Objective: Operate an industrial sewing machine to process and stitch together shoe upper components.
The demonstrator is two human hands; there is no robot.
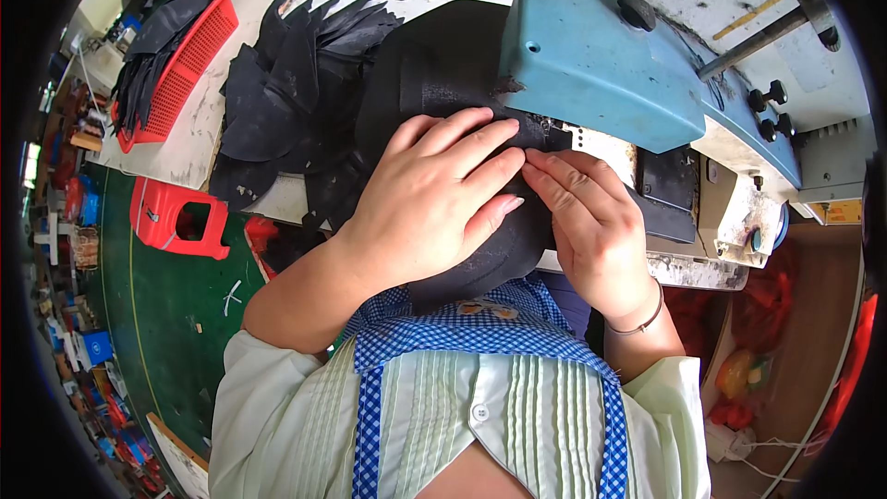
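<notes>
A large black sheet of fabric or leather-like material [439, 51] lies at the front of a machine with a blue cover [591, 65]. My left hand [434, 189] rests on the sheet, its fingers stretched out and somewhat spread. Close beside it, my right hand [596, 222] has thumb and fingers pinched together at the sheet's edge, just before the machine's working area. The sheet hangs toward my lap, over a blue checked apron [462, 337]. Exactly where it meets the machine is hidden by the cover and my fingers.
A pile of black cut pieces [286, 83] covers the white table to the left. Beyond it, a red basket [189, 65] holds more black pieces. A red plastic stool [180, 217] stands on the green floor [176, 314]. Metal rods and black knobs [771, 111] project at the right.
</notes>
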